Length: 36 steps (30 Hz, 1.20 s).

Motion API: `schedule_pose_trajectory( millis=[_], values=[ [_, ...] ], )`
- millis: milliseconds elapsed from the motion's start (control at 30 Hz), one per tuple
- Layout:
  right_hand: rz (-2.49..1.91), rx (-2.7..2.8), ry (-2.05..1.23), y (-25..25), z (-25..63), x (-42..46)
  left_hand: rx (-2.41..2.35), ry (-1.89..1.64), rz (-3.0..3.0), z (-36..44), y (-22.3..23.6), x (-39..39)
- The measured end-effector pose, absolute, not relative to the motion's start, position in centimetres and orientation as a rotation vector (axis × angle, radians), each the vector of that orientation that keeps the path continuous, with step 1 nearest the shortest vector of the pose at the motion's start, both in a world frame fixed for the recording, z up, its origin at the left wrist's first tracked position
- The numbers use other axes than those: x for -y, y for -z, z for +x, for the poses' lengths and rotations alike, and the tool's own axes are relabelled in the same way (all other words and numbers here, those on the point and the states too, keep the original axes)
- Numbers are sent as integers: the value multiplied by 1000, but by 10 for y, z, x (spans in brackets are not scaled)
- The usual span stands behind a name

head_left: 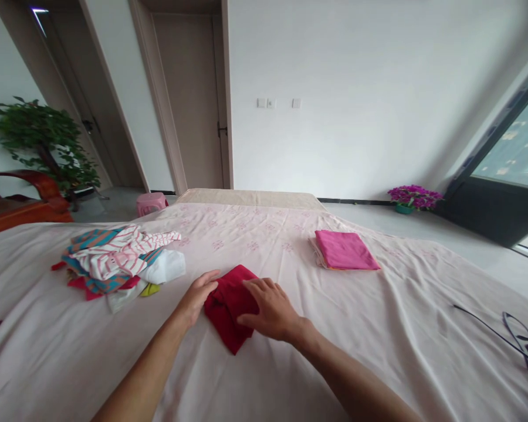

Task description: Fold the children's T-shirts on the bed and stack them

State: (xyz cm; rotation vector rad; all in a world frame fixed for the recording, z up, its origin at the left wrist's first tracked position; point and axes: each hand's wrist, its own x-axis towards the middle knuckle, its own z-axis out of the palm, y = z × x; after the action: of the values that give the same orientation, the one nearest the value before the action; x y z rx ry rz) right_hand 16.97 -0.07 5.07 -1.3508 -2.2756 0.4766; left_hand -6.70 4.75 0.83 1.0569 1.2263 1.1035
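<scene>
A dark red cloth garment (233, 299), folded into a small bundle, lies on the pale pink bed sheet (255, 234) in front of me. My left hand (201, 291) touches its left edge, fingers stretched out. Across its right part rests my right hand (268, 308), palm down with the fingers extended and the thumb apart. Some of the red cloth is hidden beneath the right hand. To the right sits a neat stack of folded cloths with a bright pink one (345, 249) on top. A loose heap of striped and white clothes (118, 258) lies on the left.
Eyeglasses (517, 337) and a thin dark rod or cord lie at the right edge. Beyond the bed stand a pink stool (152, 202), a wooden chair (30, 193), a leafy plant (48, 140) and a pot of purple flowers (413, 197).
</scene>
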Motion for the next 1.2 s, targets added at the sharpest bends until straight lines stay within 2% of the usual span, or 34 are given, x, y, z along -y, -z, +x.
schedule_pose_trajectory(
  millis=[100, 167, 267, 333, 400, 533, 733, 833, 1000, 1133, 1200],
  values=[
    [-1368, 2377, -306, -44, 155, 1, -1211, -1011, 1163, -69, -19, -44],
    [-1410, 2310, -314, -36, 155, -10, -1184, -937, 1232, -75, -23, -44],
    [-1493, 1896, -596, -26, 170, -37, -1178, -892, 1282, -87, -21, -48],
    [-1507, 1484, -847, -20, 189, -56, -1317, -952, 1327, -92, -17, -51],
    [-1490, 1162, -957, -15, 212, -72, -1542, -1041, 1452, -91, -14, -52],
    [-1512, 1080, -722, -7, 248, -83, -1668, -1050, 1796, -66, -17, -47],
    [-1693, 1716, -255, -15, 236, -61, -1752, -762, 2071, -12, -17, -46],
    [-1706, 1961, -150, -21, 225, -51, -1784, -668, 2134, -8, -14, -54],
    [-1639, 2033, -127, -23, 224, -50, -1523, -994, 1774, -34, -23, -58],
    [-1491, 1746, -231, -24, 228, -59, -1107, -1333, 1137, -81, -44, -58],
    [-1413, 1488, -365, -28, 230, -63, -1051, -1441, 902, -113, -52, -62]
  ],
)
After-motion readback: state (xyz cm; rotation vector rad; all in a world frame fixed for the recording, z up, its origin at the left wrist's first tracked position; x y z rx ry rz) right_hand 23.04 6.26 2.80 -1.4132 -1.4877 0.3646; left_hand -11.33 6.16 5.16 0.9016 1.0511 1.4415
